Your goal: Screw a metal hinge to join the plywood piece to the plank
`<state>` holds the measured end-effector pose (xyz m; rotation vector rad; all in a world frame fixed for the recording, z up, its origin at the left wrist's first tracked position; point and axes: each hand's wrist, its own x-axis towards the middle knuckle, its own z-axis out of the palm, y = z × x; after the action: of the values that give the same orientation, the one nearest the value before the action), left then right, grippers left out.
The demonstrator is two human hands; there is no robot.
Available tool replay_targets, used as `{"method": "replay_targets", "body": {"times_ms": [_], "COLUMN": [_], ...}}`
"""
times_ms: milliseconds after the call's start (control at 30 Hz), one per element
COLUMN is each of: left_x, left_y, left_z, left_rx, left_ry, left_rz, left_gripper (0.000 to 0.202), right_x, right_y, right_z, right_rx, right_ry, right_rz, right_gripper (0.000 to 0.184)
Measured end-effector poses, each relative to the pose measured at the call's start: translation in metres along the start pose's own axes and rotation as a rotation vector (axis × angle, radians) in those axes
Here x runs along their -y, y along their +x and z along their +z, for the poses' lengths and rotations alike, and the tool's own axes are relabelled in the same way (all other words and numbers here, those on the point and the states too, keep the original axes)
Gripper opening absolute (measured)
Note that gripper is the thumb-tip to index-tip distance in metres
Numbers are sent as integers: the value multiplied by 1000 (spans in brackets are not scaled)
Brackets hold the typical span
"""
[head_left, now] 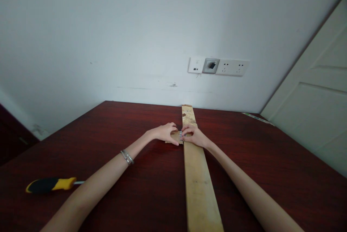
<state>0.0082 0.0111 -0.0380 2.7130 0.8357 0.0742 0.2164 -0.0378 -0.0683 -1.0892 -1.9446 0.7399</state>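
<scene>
Pinching a small metal piece [180,135] at the left edge of the long plank [199,181], right hand [194,137] has its grip closed on it; left hand [165,132] grip clamps a small wood block [173,138] touching the plank, mid bench [108,134]. Metal piece sits between both grips. Screwdriver [51,185] lies well apart, left
</scene>
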Motion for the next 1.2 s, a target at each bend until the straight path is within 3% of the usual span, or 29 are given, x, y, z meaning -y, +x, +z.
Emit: {"method": "replay_targets", "body": {"times_ms": [267,833,1033,1200], "left_x": [-4,-3,-2,0], "left_y": [-1,-2,-2,-2], "left_z": [-1,-1,-1,0], "left_rx": [-61,-36,-25,-16], "left_ry": [15,11,-2,-27], "left_rz": [-8,-21,-13,5], "left_gripper": [70,74,73,72], "right_x": [-2,-1,1,-10], "right_y": [-1,-1,-2,-1], "right_z": [1,0,-8,-14], "right_rx": [-19,3,29,-178], "right_ry": [-5,-1,122,413], "right_rz": [-29,-8,-1,154], "right_gripper": [11,10,24,30]}}
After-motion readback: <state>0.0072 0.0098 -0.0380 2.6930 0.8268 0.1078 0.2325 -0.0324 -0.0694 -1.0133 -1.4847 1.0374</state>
